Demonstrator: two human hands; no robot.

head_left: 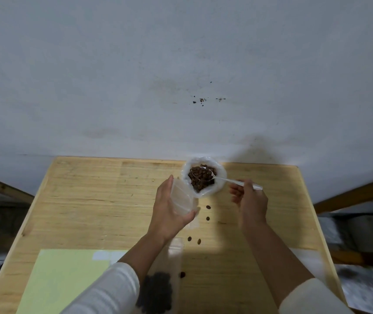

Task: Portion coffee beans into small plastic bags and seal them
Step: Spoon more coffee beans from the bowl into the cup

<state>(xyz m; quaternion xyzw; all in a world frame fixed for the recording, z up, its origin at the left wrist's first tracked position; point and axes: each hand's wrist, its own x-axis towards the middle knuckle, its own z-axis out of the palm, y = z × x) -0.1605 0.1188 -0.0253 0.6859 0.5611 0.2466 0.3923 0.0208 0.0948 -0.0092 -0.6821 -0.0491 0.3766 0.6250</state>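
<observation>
Left hand (169,207) fingers grasp empty bag (182,198), held open; flimsy, slippery, best held at rim; right hand (249,198) fingers pinch spoon (235,182) in beans (201,177).

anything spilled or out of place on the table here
Yes. Five loose coffee beans lie scattered on the wooden table, trailing from the big bag of beans back toward the filled small bag.

Our left hand (169,211) holds a small empty bag (182,197) open. Our right hand (249,196) dips a plastic spoon (233,181) into the bean sack (203,176).
</observation>
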